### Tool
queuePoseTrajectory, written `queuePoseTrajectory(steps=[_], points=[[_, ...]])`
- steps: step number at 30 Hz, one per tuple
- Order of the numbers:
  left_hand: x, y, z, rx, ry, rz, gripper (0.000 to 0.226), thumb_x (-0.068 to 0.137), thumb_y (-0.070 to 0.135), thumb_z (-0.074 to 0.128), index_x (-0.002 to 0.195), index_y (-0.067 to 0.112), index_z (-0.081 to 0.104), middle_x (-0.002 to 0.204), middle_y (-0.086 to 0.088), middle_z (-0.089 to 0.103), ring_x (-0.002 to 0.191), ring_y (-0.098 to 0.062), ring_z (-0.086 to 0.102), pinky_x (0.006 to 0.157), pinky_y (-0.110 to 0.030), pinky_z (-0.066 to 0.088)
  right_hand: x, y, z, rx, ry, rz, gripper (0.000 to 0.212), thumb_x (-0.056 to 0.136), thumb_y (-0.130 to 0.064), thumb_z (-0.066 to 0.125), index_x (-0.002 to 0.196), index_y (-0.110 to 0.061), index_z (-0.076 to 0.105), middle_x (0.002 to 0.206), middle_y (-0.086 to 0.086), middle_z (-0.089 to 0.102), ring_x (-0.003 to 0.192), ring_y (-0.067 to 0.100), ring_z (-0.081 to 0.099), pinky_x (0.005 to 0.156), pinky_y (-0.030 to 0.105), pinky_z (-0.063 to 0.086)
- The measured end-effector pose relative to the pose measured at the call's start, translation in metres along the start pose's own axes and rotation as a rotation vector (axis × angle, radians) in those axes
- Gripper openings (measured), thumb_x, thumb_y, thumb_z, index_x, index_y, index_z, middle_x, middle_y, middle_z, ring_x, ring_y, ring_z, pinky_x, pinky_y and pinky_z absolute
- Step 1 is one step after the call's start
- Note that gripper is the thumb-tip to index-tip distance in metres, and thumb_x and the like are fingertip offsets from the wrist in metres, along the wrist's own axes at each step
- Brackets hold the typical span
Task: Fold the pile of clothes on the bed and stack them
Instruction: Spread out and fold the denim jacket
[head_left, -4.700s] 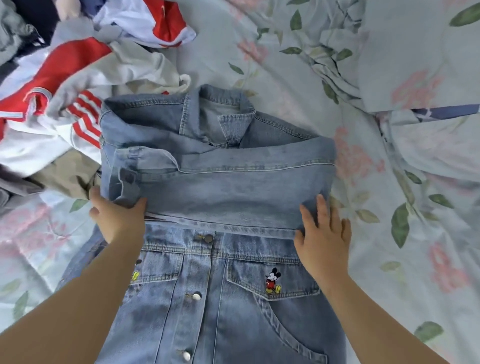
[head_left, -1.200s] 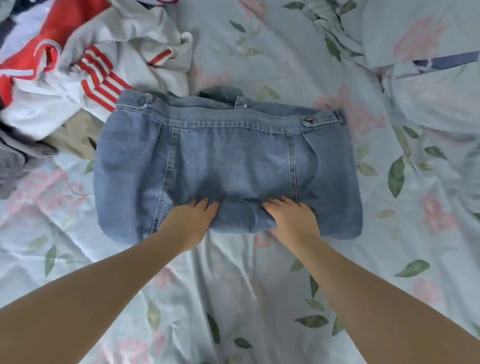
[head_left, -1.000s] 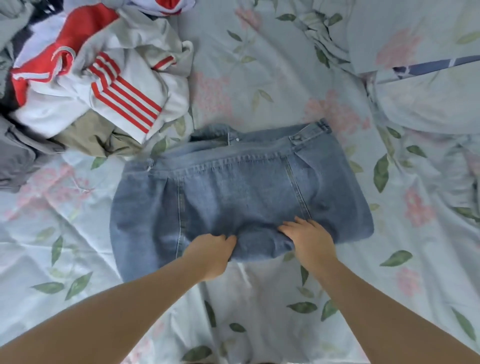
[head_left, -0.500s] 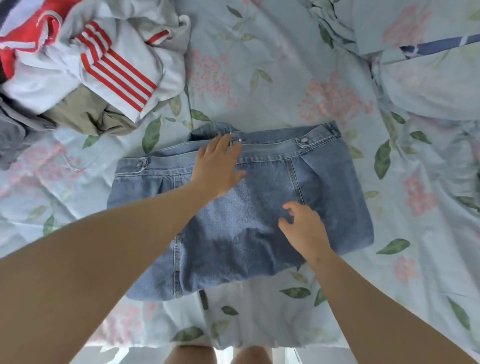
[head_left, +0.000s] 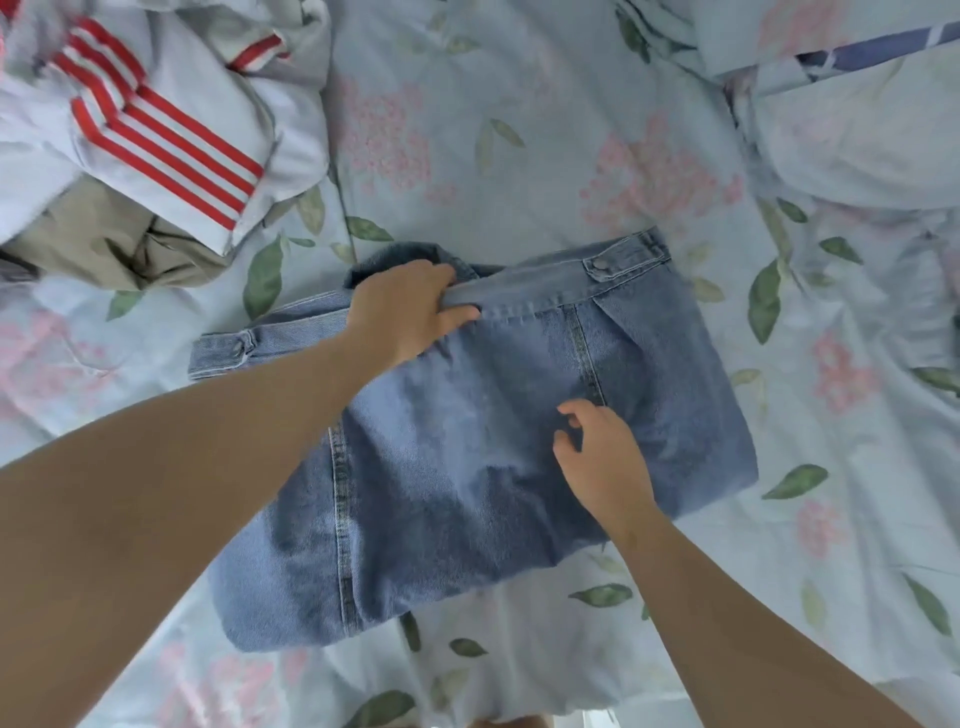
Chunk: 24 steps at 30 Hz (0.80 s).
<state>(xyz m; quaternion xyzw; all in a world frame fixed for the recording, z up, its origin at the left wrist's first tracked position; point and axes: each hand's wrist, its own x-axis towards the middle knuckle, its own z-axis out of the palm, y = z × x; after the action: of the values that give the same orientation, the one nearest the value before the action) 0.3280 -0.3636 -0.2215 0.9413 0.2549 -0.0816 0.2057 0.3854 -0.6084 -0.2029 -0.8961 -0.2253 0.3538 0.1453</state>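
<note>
Our left grip (head_left: 410, 306) lay flat before; now it clamps the top edge of the folded blue denim jacket (head_left: 467, 493), mid-frame on the flowery bed (head_left: 519, 130). Our right grip (head_left: 605, 457) is loose over it, fingers apart.

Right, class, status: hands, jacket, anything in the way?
Left hand grips folded blue denim jacket at far edge. Right hand open over it. Red-striped white garment apart.

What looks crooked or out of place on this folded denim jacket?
The denim jacket lies askew on the sheet, its far edge slanting up to the right. A lump of collar pokes out past that edge, beside the left hand gripping it. No damage shows.
</note>
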Motion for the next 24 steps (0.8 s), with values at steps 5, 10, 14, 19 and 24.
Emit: queuePoseTrajectory(steps=[5, 10, 14, 19, 24], points=[[-0.003, -0.033, -0.014, -0.102, 0.211, -0.233, 0.038, 0.09, 0.045, 0.054, 0.111, 0.014, 0.058, 0.115, -0.014, 0.055, 0.107, -0.034, 0.05, 0.084, -0.042, 0.04, -0.013, -0.012, 0.004, -0.09, 0.195, 0.084, 0.026, 0.091, -0.023, 0.054, 0.115, -0.016, 0.06, 0.105, 0.007, 0.061, 0.102, 0.028, 0.052, 0.089, 0.04, 0.042], [0.009, -0.052, -0.008, 0.007, -0.211, -0.305, 0.091, 0.076, 0.059, 0.066, 0.146, 0.023, 0.019, 0.152, -0.007, 0.019, 0.139, -0.032, 0.022, 0.108, -0.056, 0.021, -0.03, -0.011, 0.02, -0.004, 0.348, 0.495, 0.043, 0.084, -0.038, 0.064, 0.117, -0.013, 0.051, 0.12, 0.011, 0.052, 0.113, 0.034, 0.045, 0.093, 0.042, 0.033], [0.023, -0.062, -0.007, 0.054, -0.299, -0.288, 0.103, 0.066, 0.066, 0.07, 0.145, 0.025, 0.019, 0.149, -0.009, 0.031, 0.134, -0.037, 0.03, 0.102, -0.058, 0.031, -0.032, -0.009, 0.035, 0.422, 0.471, 0.885, 0.089, 0.072, -0.049, 0.075, 0.14, -0.014, 0.029, 0.14, 0.013, 0.031, 0.124, 0.036, 0.035, 0.1, 0.048, 0.032], [0.022, -0.059, -0.003, -0.3, -0.445, -0.267, 0.082, 0.074, 0.047, 0.074, 0.137, 0.016, 0.033, 0.099, -0.006, 0.062, 0.077, -0.023, 0.063, 0.063, -0.031, 0.051, -0.026, -0.012, 0.048, 0.976, 0.737, 0.989, 0.098, 0.068, -0.037, 0.082, 0.145, -0.013, 0.026, 0.144, 0.009, 0.031, 0.125, 0.031, 0.044, 0.098, 0.034, 0.037], [0.017, -0.052, 0.0, -0.386, -0.46, -0.251, 0.059, 0.086, 0.043, 0.064, 0.134, 0.014, 0.046, 0.118, -0.006, 0.06, 0.094, -0.021, 0.056, 0.083, -0.027, 0.039, -0.046, -0.035, 0.082, 1.481, 0.462, 1.091, 0.061, 0.07, -0.041, 0.08, 0.118, -0.014, 0.052, 0.126, 0.004, 0.058, 0.107, 0.029, 0.06, 0.095, 0.046, 0.049]])
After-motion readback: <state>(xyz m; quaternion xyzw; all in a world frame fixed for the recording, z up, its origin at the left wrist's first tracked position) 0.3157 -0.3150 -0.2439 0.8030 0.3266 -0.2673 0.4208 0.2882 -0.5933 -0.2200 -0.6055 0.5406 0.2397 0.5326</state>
